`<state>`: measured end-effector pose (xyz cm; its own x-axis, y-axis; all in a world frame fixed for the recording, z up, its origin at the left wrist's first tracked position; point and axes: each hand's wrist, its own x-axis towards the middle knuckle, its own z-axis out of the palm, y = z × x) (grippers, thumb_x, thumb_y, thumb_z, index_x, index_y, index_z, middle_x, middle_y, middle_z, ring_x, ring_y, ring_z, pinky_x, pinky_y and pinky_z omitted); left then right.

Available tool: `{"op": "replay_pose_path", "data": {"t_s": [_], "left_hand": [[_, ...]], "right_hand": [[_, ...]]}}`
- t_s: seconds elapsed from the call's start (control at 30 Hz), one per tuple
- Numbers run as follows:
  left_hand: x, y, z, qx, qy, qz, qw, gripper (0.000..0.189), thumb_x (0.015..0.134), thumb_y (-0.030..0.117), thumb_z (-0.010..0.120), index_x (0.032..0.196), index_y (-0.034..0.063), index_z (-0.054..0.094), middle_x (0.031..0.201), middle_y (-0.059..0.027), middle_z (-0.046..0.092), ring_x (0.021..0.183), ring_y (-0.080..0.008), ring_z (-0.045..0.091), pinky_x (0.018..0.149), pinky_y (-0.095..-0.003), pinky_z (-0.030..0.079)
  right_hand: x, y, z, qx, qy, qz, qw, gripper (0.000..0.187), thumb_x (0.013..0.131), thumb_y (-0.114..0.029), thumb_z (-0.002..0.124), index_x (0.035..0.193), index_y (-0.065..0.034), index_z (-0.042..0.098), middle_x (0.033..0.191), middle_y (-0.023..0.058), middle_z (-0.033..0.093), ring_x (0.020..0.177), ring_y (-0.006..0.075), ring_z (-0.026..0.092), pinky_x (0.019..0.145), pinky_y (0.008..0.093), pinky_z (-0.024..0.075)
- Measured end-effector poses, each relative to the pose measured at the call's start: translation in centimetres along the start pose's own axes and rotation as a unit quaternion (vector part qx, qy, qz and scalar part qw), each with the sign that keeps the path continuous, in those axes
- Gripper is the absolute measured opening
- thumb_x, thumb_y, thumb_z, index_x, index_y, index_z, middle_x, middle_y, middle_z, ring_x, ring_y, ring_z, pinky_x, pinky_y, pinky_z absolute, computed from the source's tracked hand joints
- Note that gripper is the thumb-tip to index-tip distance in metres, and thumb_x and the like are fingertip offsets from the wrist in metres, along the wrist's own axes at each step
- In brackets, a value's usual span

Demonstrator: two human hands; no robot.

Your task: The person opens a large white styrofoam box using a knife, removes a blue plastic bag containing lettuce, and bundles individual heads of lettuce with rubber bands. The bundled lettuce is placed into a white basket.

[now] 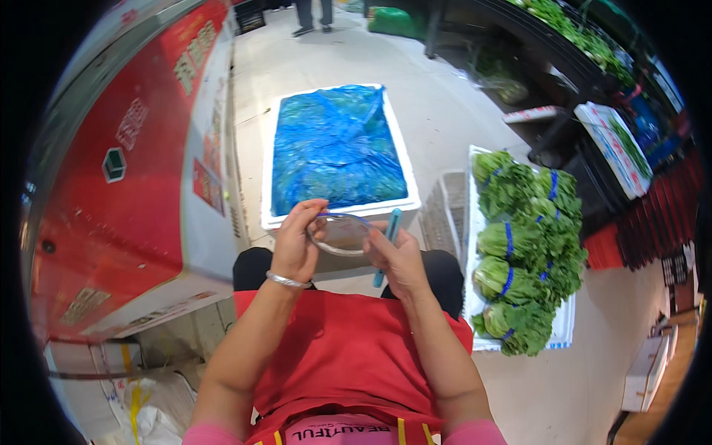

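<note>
Both hands are raised above my lap. Between them is a thin ring-shaped roll of tape (339,253) with a blue upper edge. My left hand (300,239) grips its left side with thumb and fingers. My right hand (401,258) touches its right side and also holds a slim turquoise utility knife (394,221), which stands nearly upright across the fingers. Just ahead, a white foam box (413,186) rests on the floor. Blue plastic film (339,150) covers its greenish contents, which I cannot make out.
To the right, leafy green lettuces (509,242) bundled with blue bands lie on a white foam tray (564,328). A grey plastic crate (448,208) stands beside it. A red-and-white cabinet (150,167) rises close on the left. Someone's legs (314,14) are visible at the far end.
</note>
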<state>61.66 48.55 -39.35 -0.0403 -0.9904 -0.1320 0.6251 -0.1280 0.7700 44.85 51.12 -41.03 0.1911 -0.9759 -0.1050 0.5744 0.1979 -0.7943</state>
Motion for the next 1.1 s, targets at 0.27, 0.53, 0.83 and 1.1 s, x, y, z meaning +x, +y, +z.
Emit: {"op": "replay_pose_path", "data": {"t_s": [0.27, 0.53, 0.83, 1.1], "left_hand": [[-1.3, -0.8, 1.1, 0.188, -0.088, 0.011, 0.978, 0.038, 0.090, 0.033, 0.043, 0.115, 0.0054, 0.047, 0.108, -0.0027, 0.050, 0.093, -0.0087, 0.046, 0.076, -0.0217, 0.038], [-1.1, -0.6, -0.5, 0.294, -0.039, 0.051, 0.954, 0.024, 0.083, 0.012, 0.052, 0.106, 0.0030, 0.053, 0.094, 0.0004, 0.053, 0.076, -0.0045, 0.045, 0.069, -0.0166, 0.037], [-0.3, -1.0, -5.4, 0.190, -0.041, 0.007, 0.981, 0.020, 0.085, 0.006, 0.050, 0.103, -0.0017, 0.052, 0.095, -0.0049, 0.054, 0.077, -0.0067, 0.048, 0.070, -0.0179, 0.041], [-1.8, 0.3, -5.3, 0.386, -0.054, 0.070, 0.918, 0.019, 0.083, 0.005, 0.051, 0.102, 0.0002, 0.052, 0.094, -0.0030, 0.052, 0.077, -0.0093, 0.050, 0.071, -0.0181, 0.040]], "right_hand": [[-0.6, -0.8, -1.4, 0.085, 0.068, -0.053, 0.993, 0.022, 0.085, -0.014, 0.056, 0.101, 0.0006, 0.052, 0.073, 0.0058, 0.055, 0.052, 0.0040, 0.040, 0.044, 0.0166, 0.0298], [-6.3, -5.2, -5.8, -0.088, 0.188, -0.224, 0.952, 0.024, 0.075, -0.007, 0.067, 0.095, -0.0009, 0.056, 0.080, 0.0012, 0.055, 0.065, 0.0060, 0.047, 0.056, 0.0185, 0.0354], [-20.6, -1.8, -13.9, -0.254, 0.468, -0.065, 0.844, 0.013, 0.077, -0.007, 0.063, 0.087, -0.0016, 0.056, 0.074, -0.0024, 0.053, 0.064, 0.0038, 0.044, 0.057, 0.0171, 0.0337], [-21.3, 2.0, -15.4, -0.577, 0.410, -0.107, 0.698, 0.025, 0.069, -0.003, 0.066, 0.092, -0.0005, 0.056, 0.087, 0.0072, 0.052, 0.064, 0.0152, 0.048, 0.054, 0.0247, 0.0391]]}}
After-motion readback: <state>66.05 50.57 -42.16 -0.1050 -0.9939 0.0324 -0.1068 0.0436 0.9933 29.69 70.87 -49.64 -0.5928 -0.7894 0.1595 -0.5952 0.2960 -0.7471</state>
